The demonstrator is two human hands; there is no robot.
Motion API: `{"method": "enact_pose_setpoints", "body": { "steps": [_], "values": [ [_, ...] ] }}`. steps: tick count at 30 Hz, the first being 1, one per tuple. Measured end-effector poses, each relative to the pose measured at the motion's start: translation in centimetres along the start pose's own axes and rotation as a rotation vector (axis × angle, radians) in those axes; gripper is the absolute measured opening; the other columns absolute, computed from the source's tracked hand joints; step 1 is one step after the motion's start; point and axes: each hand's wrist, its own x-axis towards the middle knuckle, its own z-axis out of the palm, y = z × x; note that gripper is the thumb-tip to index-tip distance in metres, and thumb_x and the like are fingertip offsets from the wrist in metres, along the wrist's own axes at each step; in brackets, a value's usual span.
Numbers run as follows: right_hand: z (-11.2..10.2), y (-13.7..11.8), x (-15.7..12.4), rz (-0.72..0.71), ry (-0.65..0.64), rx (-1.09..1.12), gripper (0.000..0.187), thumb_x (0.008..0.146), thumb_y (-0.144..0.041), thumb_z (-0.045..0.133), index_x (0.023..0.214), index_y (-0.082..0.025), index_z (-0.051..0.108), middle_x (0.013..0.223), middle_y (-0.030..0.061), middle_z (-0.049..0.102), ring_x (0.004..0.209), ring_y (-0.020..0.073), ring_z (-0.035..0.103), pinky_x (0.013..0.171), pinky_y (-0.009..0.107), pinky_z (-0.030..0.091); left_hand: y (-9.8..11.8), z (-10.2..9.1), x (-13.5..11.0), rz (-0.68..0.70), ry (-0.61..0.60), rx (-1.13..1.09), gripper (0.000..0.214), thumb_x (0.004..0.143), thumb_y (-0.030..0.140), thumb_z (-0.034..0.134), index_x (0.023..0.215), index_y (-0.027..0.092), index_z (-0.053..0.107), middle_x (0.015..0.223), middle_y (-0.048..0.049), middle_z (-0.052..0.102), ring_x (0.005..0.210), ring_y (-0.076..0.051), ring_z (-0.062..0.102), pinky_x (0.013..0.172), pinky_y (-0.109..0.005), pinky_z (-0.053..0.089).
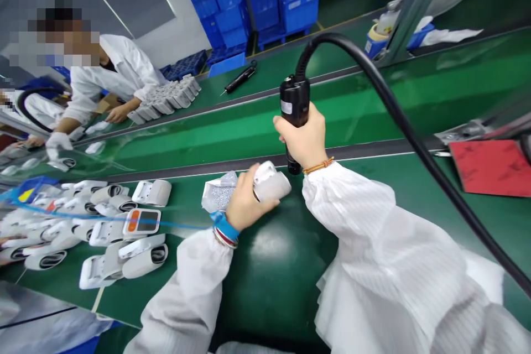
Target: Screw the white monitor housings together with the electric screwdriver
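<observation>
My right hand (307, 135) is wrapped round a black electric screwdriver (295, 104), held upright with its tip pointing down and a thick black cable (375, 80) rising from its top. To its left, my left hand (245, 199) grips a white wrist blood pressure monitor (274, 185) with a rolled cuff, just above the green bench. The screwdriver's tip is beside the monitor, and whether they touch I cannot tell. Partly behind my left fingers stands a small white tray of tiny metal screws (215, 197).
Several more wrist monitors (141, 263) lie in rows on the left, one showing its screen (148, 221). A green conveyor belt (232, 135) runs behind the bench. Beyond it lie another screwdriver (240, 78) and a co-worker (112, 66) handling parts. A red board (492, 168) is at right.
</observation>
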Motion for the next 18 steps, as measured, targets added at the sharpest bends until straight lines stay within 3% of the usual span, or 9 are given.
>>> {"method": "enact_pose_setpoints", "body": {
  "steps": [2,5,8,11,14,16,18],
  "values": [
    [-0.1,0.0,0.1,-0.003,-0.008,-0.013,0.020,0.064,-0.027,0.067,0.072,-0.021,0.049,0.059,-0.0053,0.051,0.055,0.0107,0.045,0.056,0.026,0.040,-1.2,-0.3,3.4,-0.128,0.069,-0.201,0.096,0.060,0.033,0.084,0.142,0.021,0.035,0.132,-0.0144,0.049,0.115,-0.031,0.055,0.097,-0.048,0.049],
    [-0.1,0.2,0.4,0.000,-0.002,-0.022,0.020,0.064,-0.028,0.066,0.073,-0.021,0.049,0.058,-0.0054,0.051,0.055,0.0110,0.045,0.057,0.027,0.040,-2.3,-0.7,8.6,-0.428,0.201,-0.564,0.103,0.070,0.027,0.078,0.151,0.021,0.014,0.135,-0.0166,0.047,0.101,-0.023,0.064,0.085,-0.040,0.056],
    [-0.2,0.3,0.6,0.024,0.022,-0.018,0.021,0.064,-0.029,0.066,0.072,-0.021,0.049,0.058,-0.0055,0.051,0.054,0.0109,0.045,0.056,0.027,0.040,-2.3,-1.3,10.7,-0.473,0.329,-0.783,0.101,0.076,0.025,0.071,0.152,0.025,0.004,0.141,-0.0168,0.042,0.107,-0.018,0.063,0.089,-0.032,0.054],
    [-0.2,0.3,0.7,0.042,0.031,-0.013,0.022,0.063,-0.029,0.066,0.072,-0.021,0.048,0.059,-0.0053,0.052,0.054,0.0108,0.044,0.056,0.027,0.039,-2.7,-2.3,8.3,-0.246,0.347,-0.678,0.081,0.075,0.032,0.072,0.145,0.026,0.030,0.145,-0.0150,0.038,0.118,-0.023,0.058,0.092,-0.033,0.052],
    [-0.3,0.2,0.7,0.053,0.035,-0.008,0.022,0.063,-0.029,0.067,0.071,-0.021,0.048,0.060,-0.0050,0.052,0.056,0.0109,0.045,0.056,0.026,0.039,-4.1,-3.9,3.0,-0.032,0.378,-0.275,0.047,0.079,0.039,0.066,0.122,0.021,0.056,0.133,-0.0115,0.052,0.117,-0.025,0.056,0.090,-0.036,0.052],
    [-0.3,0.2,0.7,0.050,0.039,-0.001,0.022,0.062,-0.028,0.068,0.071,-0.020,0.049,0.061,-0.0047,0.053,0.057,0.0109,0.046,0.056,0.026,0.039,-5.1,-4.7,-0.5,-0.003,0.391,0.060,0.026,0.084,0.038,0.058,0.102,0.020,0.064,0.109,-0.0086,0.064,0.103,-0.023,0.060,0.088,-0.038,0.050],
    [-0.2,0.3,0.7,0.036,0.045,0.010,0.023,0.061,-0.026,0.069,0.070,-0.020,0.049,0.062,-0.0047,0.054,0.057,0.0106,0.047,0.056,0.026,0.040,-5.9,-5.1,-3.2,-0.034,0.329,0.342,0.019,0.087,0.034,0.054,0.086,0.020,0.066,0.089,-0.0068,0.068,0.089,-0.023,0.060,0.085,-0.040,0.047]
  ]
}}
